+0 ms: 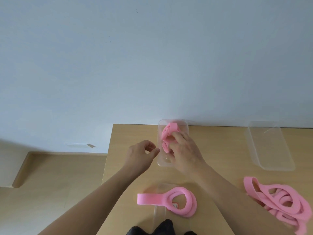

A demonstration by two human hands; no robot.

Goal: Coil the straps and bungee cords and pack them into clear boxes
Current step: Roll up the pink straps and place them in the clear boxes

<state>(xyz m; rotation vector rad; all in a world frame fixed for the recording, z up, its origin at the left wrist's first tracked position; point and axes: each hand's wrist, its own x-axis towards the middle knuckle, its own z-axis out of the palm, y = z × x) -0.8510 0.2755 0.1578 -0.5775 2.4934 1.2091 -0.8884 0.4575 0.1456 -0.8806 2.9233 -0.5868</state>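
Pink strap (pixel 169 131) in clear box (pixel 162 163) | right hand (pixel 185 150) gripping it | left hand (pixel 140 154) beside

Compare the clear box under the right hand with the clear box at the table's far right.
The left box holds a coiled pink strap; the right box shows nothing inside. The right hand reaches into the left box, gripping the strap; no hand touches the right box. Both are clear, oblong and lidless, on the table.
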